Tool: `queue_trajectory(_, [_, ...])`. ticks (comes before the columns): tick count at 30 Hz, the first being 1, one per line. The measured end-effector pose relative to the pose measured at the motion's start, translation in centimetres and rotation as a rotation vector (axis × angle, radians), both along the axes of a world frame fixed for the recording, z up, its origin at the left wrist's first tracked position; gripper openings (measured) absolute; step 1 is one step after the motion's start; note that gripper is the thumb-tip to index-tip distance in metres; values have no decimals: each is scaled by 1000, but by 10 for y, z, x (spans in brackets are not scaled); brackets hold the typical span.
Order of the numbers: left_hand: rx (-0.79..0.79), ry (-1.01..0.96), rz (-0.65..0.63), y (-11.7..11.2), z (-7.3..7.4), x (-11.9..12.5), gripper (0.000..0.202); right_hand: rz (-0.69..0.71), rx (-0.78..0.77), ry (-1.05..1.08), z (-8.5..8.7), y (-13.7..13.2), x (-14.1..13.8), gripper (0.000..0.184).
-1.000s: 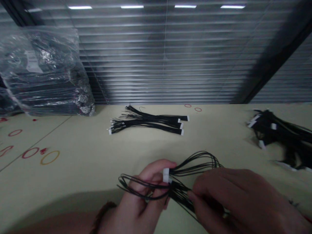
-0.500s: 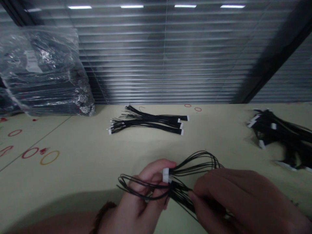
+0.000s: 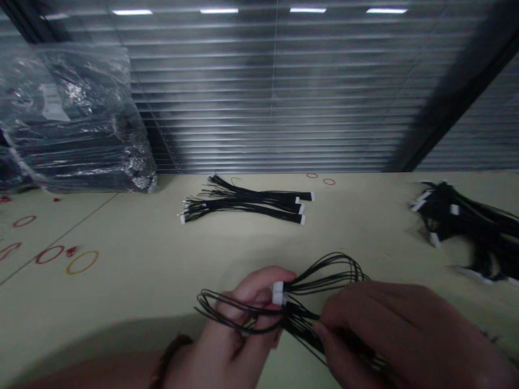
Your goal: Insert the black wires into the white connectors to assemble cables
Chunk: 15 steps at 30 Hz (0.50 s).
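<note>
My left hand [image 3: 239,335] is closed around a looped black wire harness [image 3: 320,270], with its white connector [image 3: 277,292] pinched at the fingertips. My right hand [image 3: 401,335] is closed on the same harness just to the right, its fingers pinching the black wires below the connector. Loops of wire stick out to the left and to the upper right of my hands. Both hands hover low over the pale table [image 3: 162,254] near its front edge.
A neat bundle of black harnesses with white connectors [image 3: 247,205] lies mid-table. A loose heap of the same harnesses [image 3: 466,227] sits at the right. Plastic bags of black parts [image 3: 73,129] are stacked at the back left. Rubber bands [image 3: 83,262] lie on the left.
Almost nothing differs. My hands and the harness have shifted very slightly downward in the picture, and the grip is the same.
</note>
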<state>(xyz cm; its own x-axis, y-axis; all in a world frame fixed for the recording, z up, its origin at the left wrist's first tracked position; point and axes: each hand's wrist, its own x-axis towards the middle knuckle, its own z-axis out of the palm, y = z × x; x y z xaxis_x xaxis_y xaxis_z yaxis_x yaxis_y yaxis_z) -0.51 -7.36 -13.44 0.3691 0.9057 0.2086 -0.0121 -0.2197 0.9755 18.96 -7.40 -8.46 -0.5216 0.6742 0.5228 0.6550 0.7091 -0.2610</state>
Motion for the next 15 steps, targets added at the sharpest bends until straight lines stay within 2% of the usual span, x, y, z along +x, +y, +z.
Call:
queue_trajectory(5, [49,-21,-112,4,6,2,29,-28,-167,-31,5,5,1,13])
queue_trajectory(10, [26,32,-86,1,2,0,30,5,-102,-18,7,5,-2,18])
queue_trajectory(15, [-15,-1,-141,3,6,0,27,21,-102,-16,7,8,-6,17])
